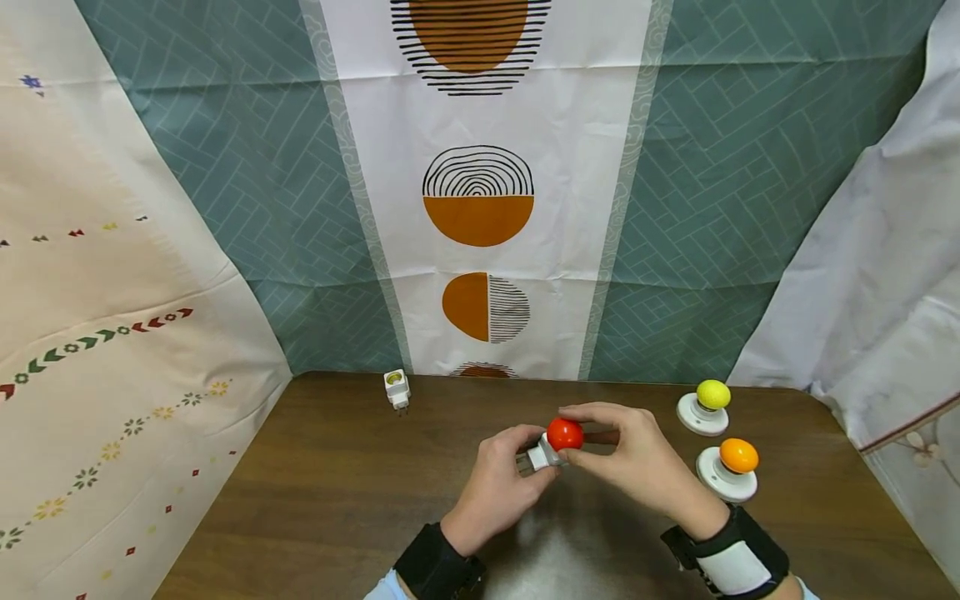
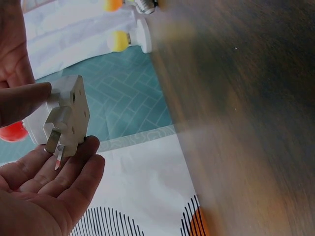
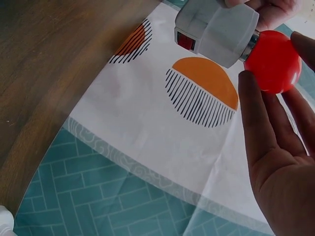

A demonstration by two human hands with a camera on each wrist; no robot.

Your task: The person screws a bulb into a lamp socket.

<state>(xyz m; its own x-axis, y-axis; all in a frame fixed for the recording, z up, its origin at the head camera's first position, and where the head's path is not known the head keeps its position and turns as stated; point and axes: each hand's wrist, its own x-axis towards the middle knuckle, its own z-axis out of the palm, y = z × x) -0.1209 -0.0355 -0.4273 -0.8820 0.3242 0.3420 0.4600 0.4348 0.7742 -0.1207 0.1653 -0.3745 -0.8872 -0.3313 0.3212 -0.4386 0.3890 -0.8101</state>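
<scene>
Between thumb and fingers my left hand (image 1: pixel 501 473) grips a white plug-in lamp socket (image 2: pixel 64 115); its two metal prongs point away from the bulb. A red light bulb (image 3: pixel 273 61) sits in the socket's mouth, with a bit of its metal base showing at the joint. Around the red bulb, my right hand (image 1: pixel 637 454) has its thumb and fingertips on opposite sides. A red switch (image 3: pixel 186 41) shows on the socket's side in the right wrist view.
Another white plug-in socket (image 1: pixel 397 389) lies at the table's back left. On the right stand two round white lamp bases, one with a yellow bulb (image 1: pixel 713 394), one with an orange bulb (image 1: pixel 738 456). Patterned cloth (image 1: pixel 480 325) hangs behind the wooden table (image 1: pixel 315 517).
</scene>
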